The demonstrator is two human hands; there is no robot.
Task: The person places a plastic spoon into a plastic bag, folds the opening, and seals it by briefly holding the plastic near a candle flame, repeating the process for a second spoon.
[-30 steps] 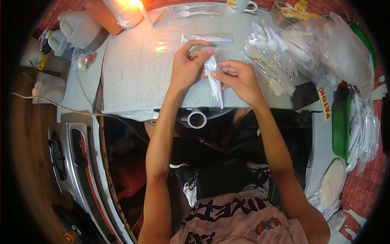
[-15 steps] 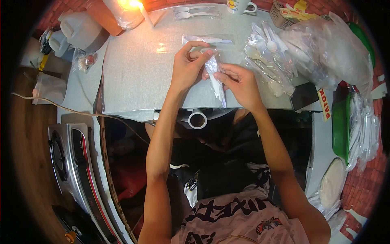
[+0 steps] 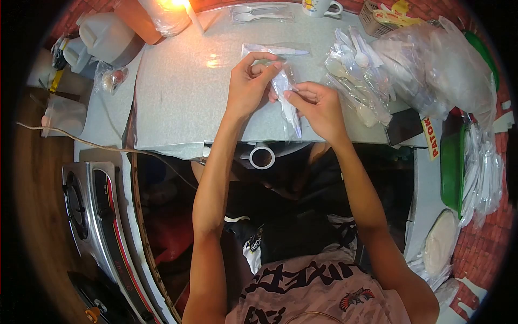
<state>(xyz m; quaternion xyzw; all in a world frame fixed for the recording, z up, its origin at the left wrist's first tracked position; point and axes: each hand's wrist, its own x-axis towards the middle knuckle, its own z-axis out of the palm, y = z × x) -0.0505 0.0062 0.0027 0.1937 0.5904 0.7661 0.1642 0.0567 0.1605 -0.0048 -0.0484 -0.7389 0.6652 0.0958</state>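
My left hand [image 3: 251, 81] pinches the upper end of a clear plastic packet, thumb against fingers. Inside the packet [image 3: 285, 102] is a narrow white bundle, like a folded napkin, with a bluish tip pointing down toward the table's near edge. My right hand [image 3: 315, 103] grips its side between thumb and fingers. What else the packet holds is hard to make out. Just beyond my hands lies a similar packet [image 3: 288, 51] on the grey table [image 3: 178, 102]. Farther back, another clear packet with white plastic spoons [image 3: 259, 18] lies flat.
A lit candle [image 3: 193, 19] stands at the back left, near jugs [image 3: 108, 36]. To the right are a heap of packed spoons [image 3: 360, 60], a large plastic bag [image 3: 458, 70], a phone [image 3: 404, 127] and a green tray [image 3: 452, 173]. A mug [image 3: 319, 7] sits behind; a gas stove [image 3: 89, 210] is at left.
My right hand has shifted slightly up along the packet, and the bundle's lower end has turned a little. My left hand keeps its pinch at the top.
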